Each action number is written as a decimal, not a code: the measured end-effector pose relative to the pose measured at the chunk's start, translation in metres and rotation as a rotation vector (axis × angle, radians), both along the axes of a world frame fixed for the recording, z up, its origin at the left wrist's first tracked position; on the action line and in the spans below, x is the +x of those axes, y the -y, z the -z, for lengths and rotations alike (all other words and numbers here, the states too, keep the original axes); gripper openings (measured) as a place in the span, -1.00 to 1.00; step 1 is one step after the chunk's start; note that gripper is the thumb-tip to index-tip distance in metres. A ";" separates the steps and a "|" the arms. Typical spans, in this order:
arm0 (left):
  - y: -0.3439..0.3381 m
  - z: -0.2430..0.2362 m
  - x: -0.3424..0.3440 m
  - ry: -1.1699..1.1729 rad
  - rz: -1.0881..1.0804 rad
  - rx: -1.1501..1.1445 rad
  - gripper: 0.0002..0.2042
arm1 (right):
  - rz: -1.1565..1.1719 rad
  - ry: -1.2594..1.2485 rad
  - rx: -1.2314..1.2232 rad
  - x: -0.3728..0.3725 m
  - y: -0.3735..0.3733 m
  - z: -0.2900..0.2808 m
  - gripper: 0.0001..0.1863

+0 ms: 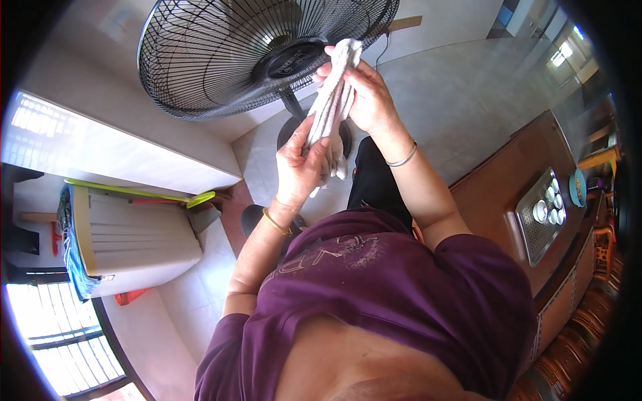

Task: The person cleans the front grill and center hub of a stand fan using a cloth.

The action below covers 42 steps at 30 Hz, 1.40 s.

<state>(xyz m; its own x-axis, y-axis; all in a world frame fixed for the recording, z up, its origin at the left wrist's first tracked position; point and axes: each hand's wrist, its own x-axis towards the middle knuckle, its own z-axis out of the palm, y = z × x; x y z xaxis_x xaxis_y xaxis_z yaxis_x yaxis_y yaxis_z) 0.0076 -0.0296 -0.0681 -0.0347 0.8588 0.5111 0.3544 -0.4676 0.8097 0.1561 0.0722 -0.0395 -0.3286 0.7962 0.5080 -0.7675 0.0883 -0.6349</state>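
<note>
A bundle of white knitted gloves [328, 113] is held up in front of me, with finger-like ends dangling at its lower side. My left hand [301, 164] is closed round the lower part, thumb lying across the fabric. Higher up, my right hand [368, 97] grips the bundle near its top, fingers partly behind it. How many gloves there are I cannot tell. Just beyond both hands stands a black fan [294, 60] with a wire cage, its pole and round base partly hidden by the gloves and my left hand.
To the right, a brown wooden table [488, 174] bears a metal tray [535, 230] with several white cups, and a blue bowl [577, 187] sits at its far edge. A white bin-like container [140, 230] and a yellow-green handle [127, 190] are on the left, near a barred window [67, 341].
</note>
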 end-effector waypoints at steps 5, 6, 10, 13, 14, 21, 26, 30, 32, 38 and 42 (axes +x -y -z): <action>-0.006 -0.001 -0.010 0.254 0.033 -0.076 -0.74 | 0.012 0.457 0.086 0.007 0.007 0.026 -0.54; -0.005 -0.007 -0.008 0.372 0.111 -0.117 -0.73 | -0.058 0.588 0.016 0.011 0.013 0.029 -0.57; -0.008 -0.011 -0.019 0.232 0.079 -0.112 -0.77 | -0.246 0.415 -0.129 0.030 0.011 0.041 -0.52; -0.007 -0.025 -0.028 0.352 0.003 -0.152 -0.77 | -0.331 0.498 -0.103 0.061 0.013 0.032 -0.32; -0.005 -0.037 -0.029 0.521 0.004 -0.203 -0.77 | -0.327 0.612 -0.021 0.073 0.012 0.034 -0.34; 0.000 -0.093 -0.041 0.769 0.114 0.005 -0.71 | -0.151 1.186 0.262 0.093 0.018 0.010 -0.67; 0.000 -0.119 -0.045 0.902 0.288 0.063 -0.72 | -0.071 1.076 0.184 0.100 0.017 0.023 -0.72; -0.004 -0.112 -0.048 0.766 0.147 0.080 -0.72 | 0.028 0.584 0.071 0.126 -0.002 0.021 -0.65; -0.009 -0.105 -0.034 0.748 0.078 -0.033 -0.72 | 0.104 0.136 0.001 0.129 -0.009 0.009 -0.61; -0.044 -0.058 0.004 0.751 0.376 -0.330 -0.72 | 0.174 -0.126 -0.133 0.094 -0.016 -0.072 -0.72; -0.057 -0.077 0.048 0.797 0.430 -0.454 -0.72 | 0.491 -0.028 -0.013 0.088 -0.045 -0.108 -0.82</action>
